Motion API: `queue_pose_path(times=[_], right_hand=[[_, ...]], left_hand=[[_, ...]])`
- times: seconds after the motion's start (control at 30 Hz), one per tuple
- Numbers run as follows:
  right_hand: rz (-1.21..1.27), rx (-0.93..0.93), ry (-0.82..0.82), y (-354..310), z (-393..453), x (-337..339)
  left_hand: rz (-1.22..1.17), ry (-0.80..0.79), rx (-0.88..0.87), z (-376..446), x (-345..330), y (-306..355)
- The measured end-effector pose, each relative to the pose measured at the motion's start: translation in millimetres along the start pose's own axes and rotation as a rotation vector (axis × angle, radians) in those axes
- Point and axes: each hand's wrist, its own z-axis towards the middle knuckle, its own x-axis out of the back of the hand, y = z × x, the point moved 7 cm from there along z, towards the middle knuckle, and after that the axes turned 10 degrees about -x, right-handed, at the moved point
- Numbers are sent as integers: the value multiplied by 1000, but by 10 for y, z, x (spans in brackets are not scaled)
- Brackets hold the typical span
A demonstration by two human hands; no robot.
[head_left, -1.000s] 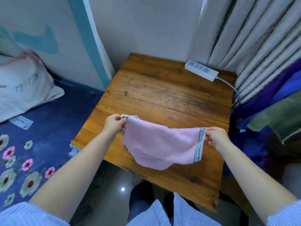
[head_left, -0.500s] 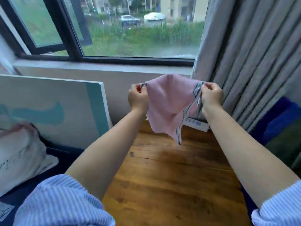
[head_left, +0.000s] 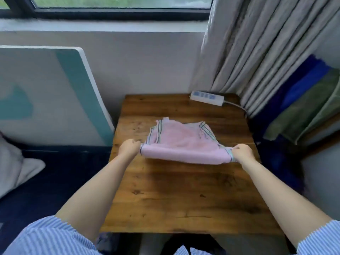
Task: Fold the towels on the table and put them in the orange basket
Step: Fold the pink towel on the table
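head view: a pink towel (head_left: 182, 144) with striped borders lies partly on the wooden table (head_left: 184, 196), near the middle of the far half. its near edge is a rounded fold stretched between the two hands, and that fold looks lifted just off the tabletop; the far part, with its striped ends showing in loose, uneven layers, rests on the wood.

the left hand (head_left: 128, 150) is closed in a pinch on the left end of the fold, fingers curled tight around the towel's corner. the right hand (head_left: 242, 153) is closed the same way on the right end, gripping the striped border there. both forearms reach out over the near half of the table, and blue-and-white striped sleeves (head_left: 47, 238) show at the bottom corners.

a white power strip (head_left: 207, 98) with blue sockets lies at the far right corner of the table, its cable running off to the right. grey curtains (head_left: 257, 52) hang behind it. to the right of the table, blue and green fabrics (head_left: 303, 111) hang or lie draped. a white board with teal shapes (head_left: 46, 92) leans against the wall to the left, and a pale pillow (head_left: 16, 168) sits on dark blue bedding at the far left. a window frame (head_left: 110, 13) runs along the top.
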Motion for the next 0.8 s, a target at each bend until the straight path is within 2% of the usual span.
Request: queue_pose_path(times=[0.1, 0.17, 0.27, 0.37, 0.5, 0.63, 0.8], right_hand=[[-96, -106, -119, 637, -76, -471], [-128, -152, -132, 973, -156, -652], [-183, -137, -154, 1262, -260, -816], [-260, -32, -177, 1303, -304, -934], [-351, 8, -197, 1324, -315, -1018], [-435, -39, -229, 1425, -333, -1003], [-722, -154, -428, 1594, -412, -1055]], left_hand=[[-19, -219, 268, -285, -576, -638], [36, -304, 327, -439, -813, -909], [182, -404, 316, -602, -979, -1092], [303, -494, 283, -710, -1072, -1161], [396, -526, 198, -813, -1197, -1157], [418, -537, 245, -948, -1267, -1301], [503, -667, 302, -1097, -1336, -1460]])
